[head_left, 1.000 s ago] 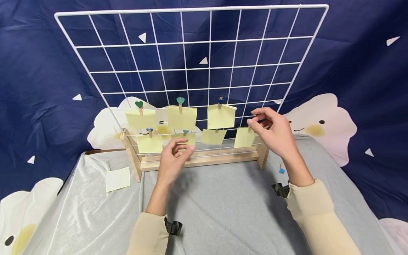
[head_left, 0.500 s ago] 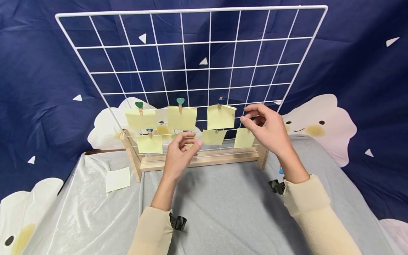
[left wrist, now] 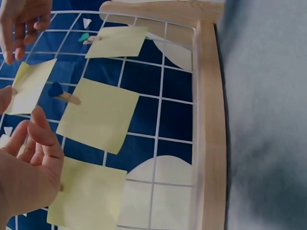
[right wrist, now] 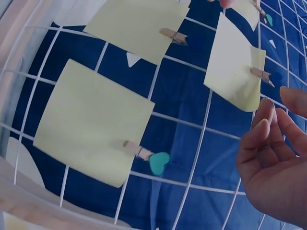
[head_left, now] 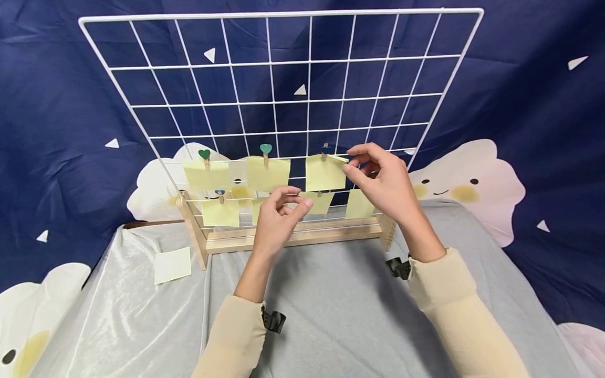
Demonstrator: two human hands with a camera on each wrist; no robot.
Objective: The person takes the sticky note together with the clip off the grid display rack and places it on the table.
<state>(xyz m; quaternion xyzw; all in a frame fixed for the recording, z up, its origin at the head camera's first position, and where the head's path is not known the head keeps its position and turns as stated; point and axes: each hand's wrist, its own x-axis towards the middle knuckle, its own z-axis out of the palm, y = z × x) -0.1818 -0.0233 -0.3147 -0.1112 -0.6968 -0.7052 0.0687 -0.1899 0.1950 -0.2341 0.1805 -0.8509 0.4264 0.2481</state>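
White wire grid (head_left: 309,62) on a wooden stand (head_left: 293,239), with yellow square notes clipped on by small wooden clothespins in two rows. My right hand (head_left: 389,184) has its fingertips at the upper right corner of the third top-row note (head_left: 325,174), which a dark-blue heart clothespin (head_left: 326,150) holds. That corner curls forward. In the right wrist view, the thumb and fingers stand apart beside this note (right wrist: 233,67). My left hand (head_left: 279,220), fingers loosely bent and holding nothing, hovers before the lower row and partly hides the notes there.
Two green-heart clothespins (head_left: 266,150) hold the other top-row notes. A loose pale note (head_left: 172,265) lies on the grey cloth (head_left: 331,304) at left. A dark blue patterned backdrop (head_left: 520,105) hangs behind the grid.
My right hand has moved left and up, from the lower right note to the third top-row note. My left hand has shifted right and slightly up. The blue clothespin on the cloth is now hidden.
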